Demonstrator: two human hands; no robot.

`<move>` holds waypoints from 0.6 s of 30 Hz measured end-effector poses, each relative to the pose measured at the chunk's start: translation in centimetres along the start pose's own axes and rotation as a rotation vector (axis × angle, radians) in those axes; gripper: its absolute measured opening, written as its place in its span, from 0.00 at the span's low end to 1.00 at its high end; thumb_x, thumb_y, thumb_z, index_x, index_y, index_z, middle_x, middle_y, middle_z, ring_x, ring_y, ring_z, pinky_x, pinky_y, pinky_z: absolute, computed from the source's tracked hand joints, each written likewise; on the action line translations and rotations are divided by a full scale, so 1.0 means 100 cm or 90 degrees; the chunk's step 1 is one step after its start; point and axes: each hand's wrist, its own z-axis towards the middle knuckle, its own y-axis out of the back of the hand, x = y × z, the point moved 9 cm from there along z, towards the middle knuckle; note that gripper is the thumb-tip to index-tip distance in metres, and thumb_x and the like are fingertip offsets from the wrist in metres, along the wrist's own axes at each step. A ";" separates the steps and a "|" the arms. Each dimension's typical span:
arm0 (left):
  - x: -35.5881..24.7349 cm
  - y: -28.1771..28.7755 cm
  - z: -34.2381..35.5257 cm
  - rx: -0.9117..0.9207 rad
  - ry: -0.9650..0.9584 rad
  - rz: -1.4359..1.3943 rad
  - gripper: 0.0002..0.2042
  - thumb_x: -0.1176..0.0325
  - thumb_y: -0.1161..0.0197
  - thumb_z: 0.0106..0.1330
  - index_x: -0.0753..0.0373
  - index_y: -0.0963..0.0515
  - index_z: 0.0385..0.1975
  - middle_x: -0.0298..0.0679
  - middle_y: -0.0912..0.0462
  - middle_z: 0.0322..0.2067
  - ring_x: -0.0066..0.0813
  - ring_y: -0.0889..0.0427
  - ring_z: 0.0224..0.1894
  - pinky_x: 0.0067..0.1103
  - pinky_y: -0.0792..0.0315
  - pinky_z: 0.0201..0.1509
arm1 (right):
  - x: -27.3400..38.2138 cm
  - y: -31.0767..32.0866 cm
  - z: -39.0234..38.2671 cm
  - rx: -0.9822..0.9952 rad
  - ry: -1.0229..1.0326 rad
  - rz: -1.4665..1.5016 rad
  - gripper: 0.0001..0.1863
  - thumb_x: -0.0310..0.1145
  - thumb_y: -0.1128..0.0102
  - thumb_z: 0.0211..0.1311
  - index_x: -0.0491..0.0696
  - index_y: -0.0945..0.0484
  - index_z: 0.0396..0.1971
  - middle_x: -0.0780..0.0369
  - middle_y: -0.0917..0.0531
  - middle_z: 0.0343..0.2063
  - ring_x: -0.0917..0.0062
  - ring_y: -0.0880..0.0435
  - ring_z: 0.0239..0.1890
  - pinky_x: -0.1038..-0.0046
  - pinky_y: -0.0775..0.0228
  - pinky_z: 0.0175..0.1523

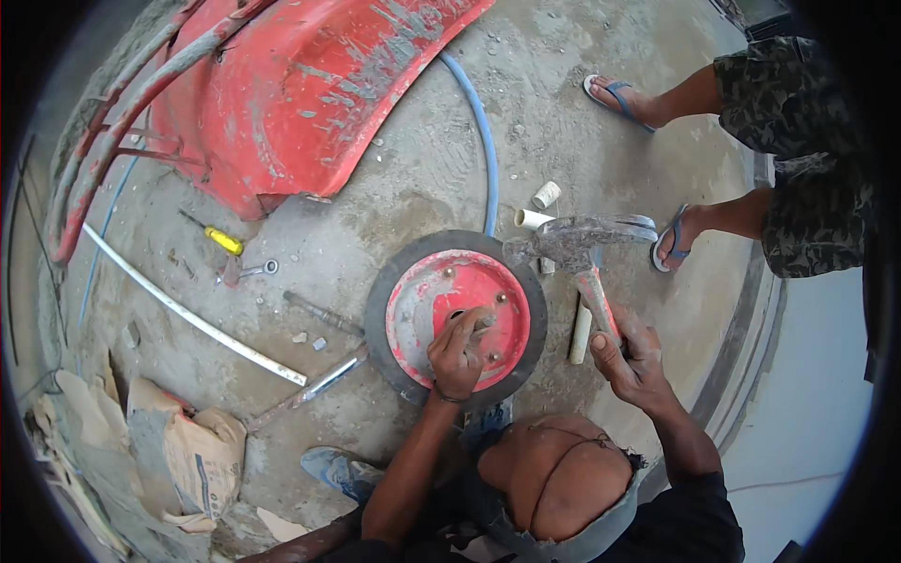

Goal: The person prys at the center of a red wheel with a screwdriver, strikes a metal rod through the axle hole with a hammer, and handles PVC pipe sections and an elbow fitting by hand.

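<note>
A small wheel with a black rubber tyre (377, 324) and a scuffed red rim (413, 291) lies flat on the floor in front of me. Over its centre hole my left hand (457, 355) is closed, fingertips bunched together; whatever they pinch, I cannot make out. A claw hammer (572, 244) is gripped by its worn red-and-pale handle in my right hand (633, 364). Its grey, crusted head is raised beside the wheel's right edge, overlapping the tyre in view. Several nuts or bolt ends show around the rim.
An overturned red wheelbarrow tray (310, 103) stands at the far left. Left of the wheel are a yellow screwdriver (223, 239), a wrench (258, 269), metal rods (328, 375) and white pipe (197, 319). A blue hose (483, 131) runs behind. Another person's sandalled foot (680, 244) is at right.
</note>
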 end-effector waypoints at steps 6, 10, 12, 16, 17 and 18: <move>0.038 0.027 0.006 -0.095 0.235 -0.181 0.11 0.68 0.44 0.70 0.70 0.29 0.44 0.52 0.20 0.42 0.42 0.16 0.41 0.31 0.20 0.46 | -0.105 -0.028 -0.040 -0.081 -0.290 0.249 0.23 0.38 0.45 0.69 0.43 0.33 0.59 0.71 0.29 0.18 0.89 0.34 0.17 0.81 0.41 0.22; 0.032 0.042 0.012 -0.157 0.294 -0.216 0.15 0.63 0.45 0.71 0.69 0.34 0.45 0.55 0.22 0.44 0.47 0.16 0.42 0.34 0.20 0.48 | -0.125 -0.035 -0.049 -0.105 -0.322 0.321 0.24 0.38 0.45 0.69 0.43 0.33 0.59 0.72 0.29 0.18 0.90 0.35 0.17 0.82 0.42 0.22; 0.029 0.045 0.011 -0.158 0.277 -0.182 0.16 0.61 0.44 0.70 0.68 0.34 0.45 0.55 0.22 0.43 0.47 0.16 0.42 0.34 0.21 0.50 | -0.131 -0.038 -0.050 -0.106 -0.332 0.349 0.23 0.38 0.45 0.69 0.42 0.32 0.59 0.72 0.30 0.18 0.90 0.35 0.17 0.82 0.42 0.22; 0.018 0.039 0.020 -0.144 0.243 -0.159 0.16 0.60 0.43 0.70 0.68 0.34 0.44 0.55 0.22 0.42 0.46 0.16 0.41 0.34 0.20 0.49 | -0.136 -0.043 -0.048 -0.065 -0.329 0.287 0.22 0.39 0.43 0.68 0.43 0.30 0.57 0.72 0.29 0.18 0.90 0.34 0.18 0.82 0.41 0.23; 0.014 0.039 0.024 -0.149 0.239 -0.168 0.16 0.61 0.43 0.70 0.67 0.34 0.45 0.55 0.22 0.42 0.46 0.16 0.41 0.33 0.20 0.48 | -0.136 -0.044 -0.047 -0.053 -0.319 0.261 0.22 0.39 0.43 0.68 0.43 0.29 0.56 0.72 0.29 0.17 0.89 0.34 0.18 0.81 0.40 0.23; 0.010 0.041 0.029 -0.156 0.234 -0.178 0.15 0.62 0.43 0.70 0.67 0.34 0.45 0.55 0.21 0.42 0.45 0.16 0.41 0.33 0.20 0.46 | -0.137 -0.045 -0.046 -0.051 -0.321 0.262 0.22 0.39 0.43 0.68 0.43 0.29 0.56 0.72 0.29 0.17 0.89 0.34 0.18 0.81 0.40 0.23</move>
